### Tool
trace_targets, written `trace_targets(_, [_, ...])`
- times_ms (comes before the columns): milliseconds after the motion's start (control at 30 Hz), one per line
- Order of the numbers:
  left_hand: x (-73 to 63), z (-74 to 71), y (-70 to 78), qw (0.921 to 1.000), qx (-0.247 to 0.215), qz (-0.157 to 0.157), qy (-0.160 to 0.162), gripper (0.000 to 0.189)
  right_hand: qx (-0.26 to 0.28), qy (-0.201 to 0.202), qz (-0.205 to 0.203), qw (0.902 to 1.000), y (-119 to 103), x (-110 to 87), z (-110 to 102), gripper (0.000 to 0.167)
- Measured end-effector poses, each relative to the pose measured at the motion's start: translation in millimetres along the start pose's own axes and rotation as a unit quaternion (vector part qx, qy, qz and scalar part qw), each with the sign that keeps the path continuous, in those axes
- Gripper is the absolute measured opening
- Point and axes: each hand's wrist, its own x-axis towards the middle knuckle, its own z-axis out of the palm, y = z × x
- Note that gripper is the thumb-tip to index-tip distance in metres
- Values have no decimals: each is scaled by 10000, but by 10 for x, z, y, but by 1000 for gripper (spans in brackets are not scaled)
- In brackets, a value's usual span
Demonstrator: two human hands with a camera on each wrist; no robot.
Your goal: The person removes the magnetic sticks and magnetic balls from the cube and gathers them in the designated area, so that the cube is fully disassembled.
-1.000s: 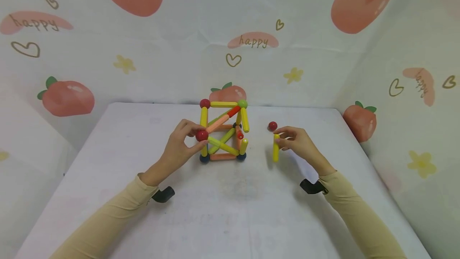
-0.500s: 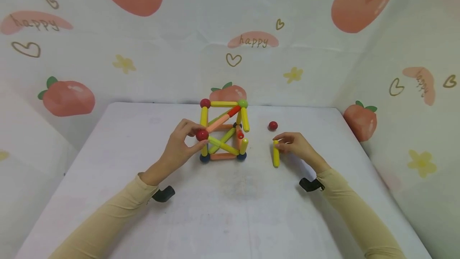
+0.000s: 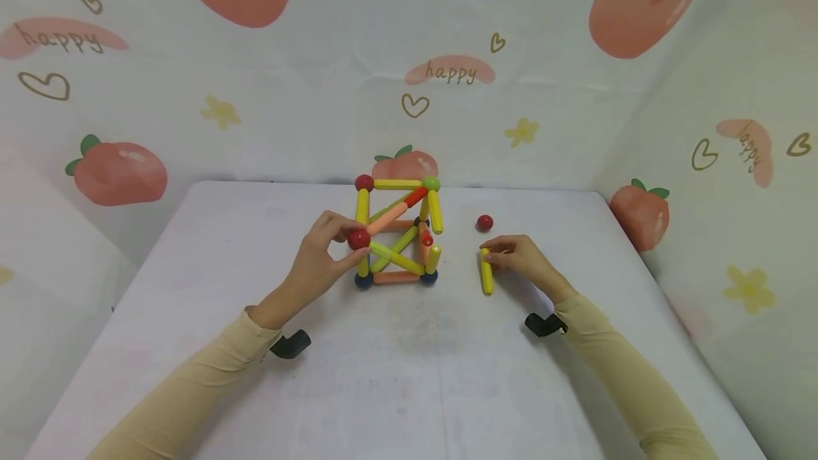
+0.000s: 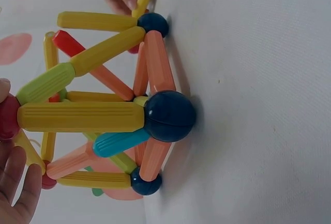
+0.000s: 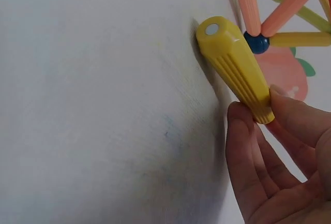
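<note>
A frame of magnetic sticks and balls (image 3: 397, 278) stands on the table. At its near upper left corner my left hand (image 3: 322, 254) holds a red ball (image 3: 359, 239) between thumb and fingers. In the left wrist view, a yellow stick (image 4: 83, 116) runs from that ball to a dark blue ball (image 4: 169, 116) on the table. Right of the frame, my right hand (image 3: 527, 263) pinches one end of a yellow magnetic stick (image 3: 487, 272). The right wrist view shows the metal tip at that stick's far end, apart from the frame.
One loose red ball (image 3: 485, 222) lies on the white table (image 3: 409, 389) just beyond my right hand. A printed cloth (image 3: 319, 112) hangs behind the table and along its sides. Near each wrist sits a black camera mount (image 3: 290, 345).
My right hand has come nearer to me and lower with the yellow stick, then shifted slightly left. My left hand stays on the red ball, and the frame is unmoved.
</note>
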Motion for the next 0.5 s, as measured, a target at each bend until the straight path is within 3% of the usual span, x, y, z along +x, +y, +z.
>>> trace_targets(500, [-9, 5, -28, 10000, -23, 28, 8, 39, -145, -21, 167, 9998, -17, 269, -10, 34])
